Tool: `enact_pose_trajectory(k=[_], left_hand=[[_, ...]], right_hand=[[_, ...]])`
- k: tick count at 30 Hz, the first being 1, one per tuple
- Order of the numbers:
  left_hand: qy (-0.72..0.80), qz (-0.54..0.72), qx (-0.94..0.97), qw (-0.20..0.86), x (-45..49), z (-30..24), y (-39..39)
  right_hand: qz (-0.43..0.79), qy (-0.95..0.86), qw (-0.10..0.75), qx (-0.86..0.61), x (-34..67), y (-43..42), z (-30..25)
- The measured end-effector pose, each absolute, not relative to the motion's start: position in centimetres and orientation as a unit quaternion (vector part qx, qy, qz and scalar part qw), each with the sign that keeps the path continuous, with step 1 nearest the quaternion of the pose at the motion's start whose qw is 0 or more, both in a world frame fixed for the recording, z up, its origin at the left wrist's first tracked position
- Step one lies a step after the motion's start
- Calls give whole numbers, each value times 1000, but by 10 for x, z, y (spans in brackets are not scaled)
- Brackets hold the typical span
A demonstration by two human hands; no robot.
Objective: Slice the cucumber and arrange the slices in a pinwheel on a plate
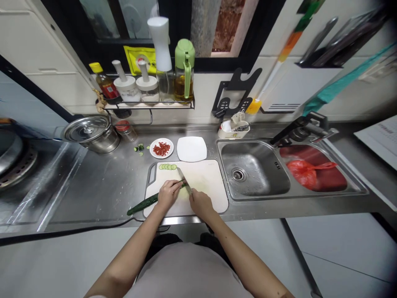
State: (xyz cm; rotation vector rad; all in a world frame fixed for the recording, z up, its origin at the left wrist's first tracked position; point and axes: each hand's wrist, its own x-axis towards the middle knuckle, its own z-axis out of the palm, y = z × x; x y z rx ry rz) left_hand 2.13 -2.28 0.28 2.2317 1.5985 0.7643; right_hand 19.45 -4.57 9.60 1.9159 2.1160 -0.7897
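Note:
A white cutting board (204,178) lies on the steel counter in front of me. My left hand (168,193) is curled over a long green cucumber (143,204) that sticks out past the board's left edge. My right hand (201,203) grips the handle of a knife (184,179), whose blade rests across the cucumber beside my left fingers. A short row of cucumber slices (168,167) sits at the board's far left corner.
Behind the board stand a small plate of red chopped pieces (161,148) and an empty white square plate (191,148). A steel sink (252,171) is to the right, with a red bag (305,171) in its second basin. A lidded pot (89,132) sits far left.

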Motion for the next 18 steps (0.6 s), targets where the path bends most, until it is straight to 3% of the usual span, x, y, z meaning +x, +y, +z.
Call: enact_pose_trajectory(k=[18], left_hand=[[551, 269, 777, 145, 24, 6, -22]], right_hand=[[-285, 709, 106, 636, 206, -58, 93]])
